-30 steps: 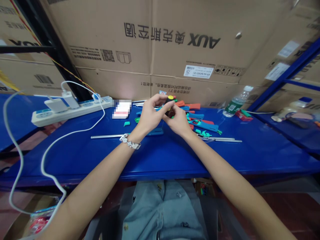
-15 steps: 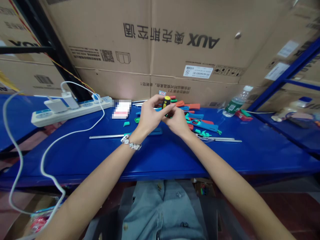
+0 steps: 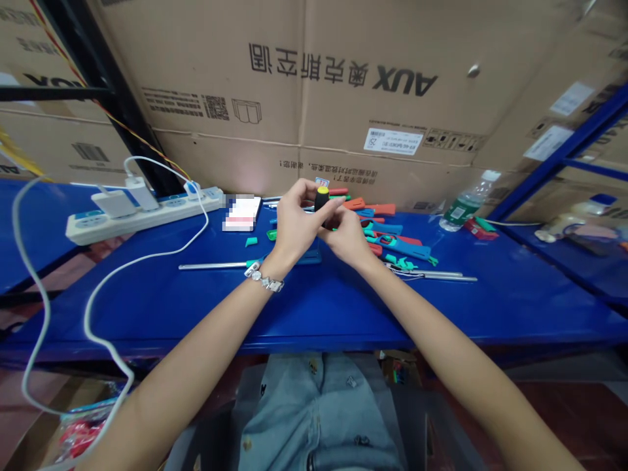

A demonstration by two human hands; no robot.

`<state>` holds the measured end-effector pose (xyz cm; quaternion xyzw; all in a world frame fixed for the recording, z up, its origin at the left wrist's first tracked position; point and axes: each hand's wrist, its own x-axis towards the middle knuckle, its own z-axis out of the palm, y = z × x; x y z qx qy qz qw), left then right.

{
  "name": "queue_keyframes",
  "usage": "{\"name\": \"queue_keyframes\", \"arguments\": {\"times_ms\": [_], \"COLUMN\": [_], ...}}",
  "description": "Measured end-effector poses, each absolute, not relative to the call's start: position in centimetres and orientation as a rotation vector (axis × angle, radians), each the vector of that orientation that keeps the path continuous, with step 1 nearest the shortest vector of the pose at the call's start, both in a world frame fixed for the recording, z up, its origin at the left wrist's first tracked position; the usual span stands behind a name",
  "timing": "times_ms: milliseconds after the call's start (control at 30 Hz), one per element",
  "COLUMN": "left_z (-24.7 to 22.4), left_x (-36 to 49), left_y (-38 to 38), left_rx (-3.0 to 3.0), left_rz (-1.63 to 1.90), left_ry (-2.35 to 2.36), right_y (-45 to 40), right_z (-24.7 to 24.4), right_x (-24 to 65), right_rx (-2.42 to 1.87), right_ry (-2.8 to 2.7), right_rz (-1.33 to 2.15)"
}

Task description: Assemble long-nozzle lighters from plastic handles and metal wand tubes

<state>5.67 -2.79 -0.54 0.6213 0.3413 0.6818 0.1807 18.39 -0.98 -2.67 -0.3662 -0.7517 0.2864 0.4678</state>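
My left hand (image 3: 297, 219) is closed around a black screwdriver handle (image 3: 322, 199) with a yellow end cap, which points up. Close against it, my right hand (image 3: 347, 234) has its fingers pinched together just below the handle. Whatever lies between the right fingers is hidden, and so is the screwdriver's tip. Behind and to the right of my hands lie several stick lighters with blue, orange and red handles, among them a blue lighter (image 3: 405, 247). A silver lighter tube (image 3: 210, 266) sticks out to the left from under my left wrist.
A power strip (image 3: 142, 212) with plugs and a white cable (image 3: 161, 252) occupies the left side. A phone-like white item (image 3: 241, 214) lies near the carton wall (image 3: 196, 59). At right stand a water bottle (image 3: 466, 204) and a red item (image 3: 481, 229). Metal rods (image 3: 449, 276) lie right of centre.
The screwdriver handle has turned in my left hand: yellow patches showed on its side before, and now black faces me. Both hands stay together. The view has shifted slightly.
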Motion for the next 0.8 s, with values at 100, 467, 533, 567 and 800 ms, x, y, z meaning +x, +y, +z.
{"name": "queue_keyframes", "arguments": {"times_ms": [100,467,533,567,800], "left_z": [-0.2,-0.2,-0.3,-0.3,0.2], "left_x": [5.3,5.5,5.8,5.8,4.3], "left_y": [-3.1,-2.8,-2.8,-2.8,-2.9], "left_rx": [1.830,1.747,1.734,1.758,1.953], "left_rz": [1.755,1.811,1.868,1.854,1.520], "left_ry": [0.811,0.937,0.956,0.929,0.746], "right_y": [-1.6,-1.1,-1.0,-1.0,-2.0], "right_z": [-2.7,-2.1,-2.6,-2.8,-1.7], "right_x": [18.4,20.0,19.5,19.3,20.4], "right_rx": [-0.883,-0.821,-0.882,-0.902,-0.756], "right_ry": [-1.789,-1.876,-1.825,-1.805,-1.938], "right_rz": [0.671,0.746,0.675,0.641,0.806]}}
